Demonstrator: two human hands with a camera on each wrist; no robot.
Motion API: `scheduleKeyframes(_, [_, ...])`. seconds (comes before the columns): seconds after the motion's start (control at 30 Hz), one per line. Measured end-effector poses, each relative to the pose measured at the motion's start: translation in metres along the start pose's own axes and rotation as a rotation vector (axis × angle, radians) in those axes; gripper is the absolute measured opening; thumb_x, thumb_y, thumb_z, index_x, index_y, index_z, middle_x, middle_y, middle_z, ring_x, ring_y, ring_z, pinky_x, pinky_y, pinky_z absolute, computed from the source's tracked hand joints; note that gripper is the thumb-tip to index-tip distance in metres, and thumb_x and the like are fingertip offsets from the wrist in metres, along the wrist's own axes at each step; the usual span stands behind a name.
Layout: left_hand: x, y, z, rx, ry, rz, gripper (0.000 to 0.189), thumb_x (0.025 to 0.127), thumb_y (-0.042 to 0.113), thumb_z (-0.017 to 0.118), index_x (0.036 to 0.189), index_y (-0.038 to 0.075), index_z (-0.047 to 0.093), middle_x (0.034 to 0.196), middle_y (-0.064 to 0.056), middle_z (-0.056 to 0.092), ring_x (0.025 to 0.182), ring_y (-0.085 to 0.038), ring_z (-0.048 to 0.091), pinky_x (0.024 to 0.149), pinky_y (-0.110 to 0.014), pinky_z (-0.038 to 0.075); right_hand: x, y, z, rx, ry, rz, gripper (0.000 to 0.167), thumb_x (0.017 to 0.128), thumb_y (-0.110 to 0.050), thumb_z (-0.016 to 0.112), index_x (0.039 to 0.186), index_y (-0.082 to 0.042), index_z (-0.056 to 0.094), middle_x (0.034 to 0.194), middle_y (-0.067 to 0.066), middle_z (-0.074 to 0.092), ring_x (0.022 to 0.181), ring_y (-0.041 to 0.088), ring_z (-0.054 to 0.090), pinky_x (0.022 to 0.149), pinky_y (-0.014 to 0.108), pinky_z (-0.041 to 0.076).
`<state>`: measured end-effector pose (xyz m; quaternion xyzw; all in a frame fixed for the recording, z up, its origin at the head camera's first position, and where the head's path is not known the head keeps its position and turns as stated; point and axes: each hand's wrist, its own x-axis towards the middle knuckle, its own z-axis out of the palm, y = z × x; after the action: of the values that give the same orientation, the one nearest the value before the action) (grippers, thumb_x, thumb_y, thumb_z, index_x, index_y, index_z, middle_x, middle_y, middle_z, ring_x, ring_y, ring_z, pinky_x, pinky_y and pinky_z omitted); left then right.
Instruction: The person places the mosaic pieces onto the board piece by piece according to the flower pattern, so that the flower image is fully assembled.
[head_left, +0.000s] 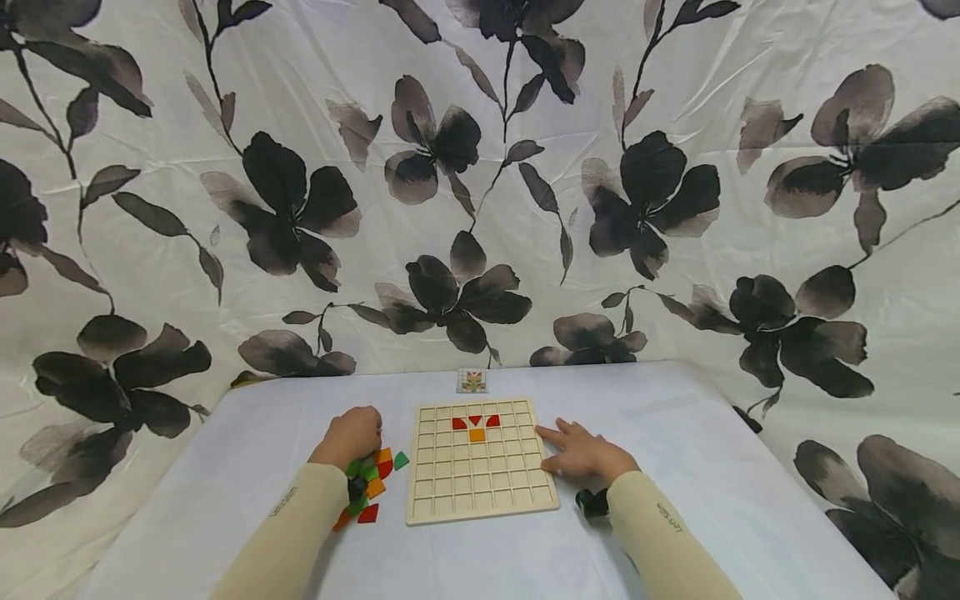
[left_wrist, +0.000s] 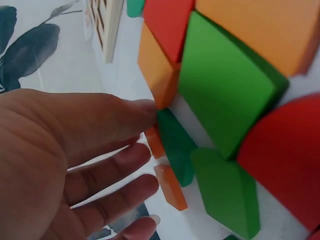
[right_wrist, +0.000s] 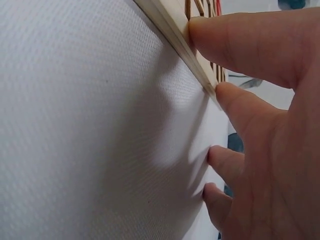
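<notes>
Thumb at a dark green block point(left_wrist: 175, 150) left of the grid board point(head_left: 483, 462), the left hand point(head_left: 351, 437) is loosely bent, its grip unclear. The block slants lengthwise down-right in the left wrist view. The right hand point(head_left: 587, 454), fingers spread, touches the board's edge.

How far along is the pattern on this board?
Done: three red pieces and one orange piece sit in the board near its far edge. In hand: the left hand is at the loose pieces while the right hand touches the board's edge. Left: most squares are bare, and the small card seems to show a fuller design with green.
</notes>
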<state>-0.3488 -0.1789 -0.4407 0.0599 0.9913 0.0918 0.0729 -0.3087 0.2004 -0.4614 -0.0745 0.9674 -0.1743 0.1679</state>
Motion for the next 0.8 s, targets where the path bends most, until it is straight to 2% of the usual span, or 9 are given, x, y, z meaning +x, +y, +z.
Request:
scheduleKeyframes(0.13, [-0.004,0.001,-0.001,0.008,0.012,-0.021,0.014,0.086,0.013,0.065,0.092,0.001,0.066,0.078,-0.006,0.061,0.067,-0.021,0.052,0.073,-0.041,0.052,0.000,0.000,-0.001,0.002,0.002,0.002,0.065,0.090,-0.041,0.060,0.149,-0.028,0.037,0.160,0.013,0.024,0.147,0.040,0.019,0.110,0.070,0.014])
scheduleKeyframes(0.23, [-0.006,0.002,0.000,0.010,0.018,-0.039,0.015,0.088,0.014,0.064,0.093,0.000,0.065,0.077,-0.007,0.059,0.066,-0.022,0.052,0.069,-0.037,0.051,0.001,0.000,0.000,0.002,0.005,0.008,0.066,0.089,-0.042,0.060,0.149,-0.028,0.037,0.160,0.013,0.024,0.147,0.041,0.019,0.110,0.071,0.015])
scheduleKeyframes(0.5, [-0.004,0.001,0.003,-0.023,0.010,-0.066,0.022,0.084,0.017,0.070,0.095,-0.001,0.063,0.079,-0.008,0.058,0.069,-0.022,0.053,0.069,-0.036,0.051,0.004,0.002,0.004,0.011,0.014,0.030,0.067,0.087,-0.044,0.062,0.149,-0.029,0.038,0.159,0.013,0.025,0.147,0.041,0.019,0.109,0.072,0.016])
scheduleKeyframes(0.63, [0.000,0.001,0.006,-0.043,0.034,-0.049,0.028,0.082,0.023,0.073,0.097,0.001,0.063,0.080,-0.006,0.059,0.071,-0.021,0.052,0.072,-0.036,0.051,0.004,0.002,0.004,0.012,0.016,0.031,0.067,0.087,-0.044,0.062,0.148,-0.029,0.039,0.160,0.012,0.025,0.147,0.041,0.019,0.109,0.072,0.015])
scheduleKeyframes(0.8, [0.004,0.010,0.006,-0.160,0.050,-0.020,0.032,0.082,0.022,0.071,0.105,0.003,0.061,0.085,-0.007,0.061,0.072,-0.020,0.053,0.069,-0.033,0.050,0.003,0.002,0.003,-0.005,0.017,0.019,0.066,0.088,-0.044,0.060,0.149,-0.029,0.037,0.160,0.012,0.025,0.147,0.040,0.019,0.109,0.071,0.016])
